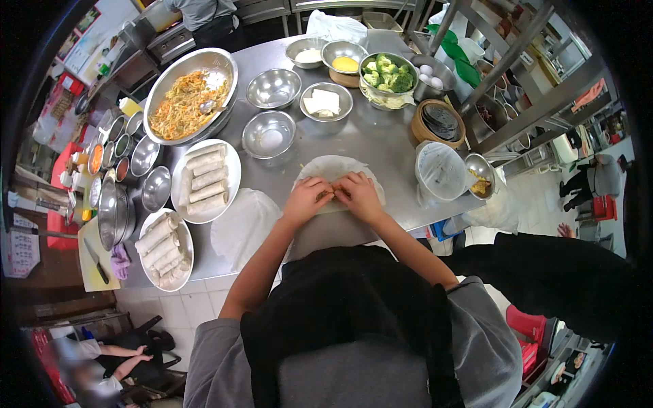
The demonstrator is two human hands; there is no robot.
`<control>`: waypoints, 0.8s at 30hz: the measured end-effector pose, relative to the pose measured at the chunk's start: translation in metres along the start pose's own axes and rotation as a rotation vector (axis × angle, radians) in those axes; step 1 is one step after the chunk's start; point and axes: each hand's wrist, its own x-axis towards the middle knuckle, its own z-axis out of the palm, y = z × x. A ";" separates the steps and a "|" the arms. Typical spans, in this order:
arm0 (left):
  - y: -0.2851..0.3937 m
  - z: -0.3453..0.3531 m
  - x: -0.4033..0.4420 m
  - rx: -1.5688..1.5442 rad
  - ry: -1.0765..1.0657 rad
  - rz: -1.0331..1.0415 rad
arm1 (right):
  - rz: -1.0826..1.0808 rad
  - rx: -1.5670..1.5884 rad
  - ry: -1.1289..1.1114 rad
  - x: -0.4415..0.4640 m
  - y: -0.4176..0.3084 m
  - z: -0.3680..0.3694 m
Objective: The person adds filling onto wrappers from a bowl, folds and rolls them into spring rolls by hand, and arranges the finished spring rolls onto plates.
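A thin, round, whitish spring roll wrapper (338, 164) lies on the steel table in front of me. My left hand (309, 198) and my right hand (359, 196) meet over its near half. Both hands have their fingers curled inward and pinching the wrapper, thumbs almost touching; a bit of brownish filling seems to show between them, mostly hidden. To the left, an oval plate (235, 171) carries several finished spring rolls (207, 178). A second plate (190, 258) nearer me holds more rolls. Between plates and wrapper sits a white, floppy sheet or stack of wrappers (246, 228).
A large bowl (231, 75) of shredded vegetable filling with a spoon stands at far left. Metal bowls (273, 88) line the back, one with broccoli (388, 73). A clear plastic tub (441, 171) stands right. A knife (97, 264) lies on a board. Other people are nearby.
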 end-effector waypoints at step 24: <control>-0.035 0.019 0.004 -0.107 -0.146 -0.058 | 0.060 0.068 -0.218 0.001 0.036 0.000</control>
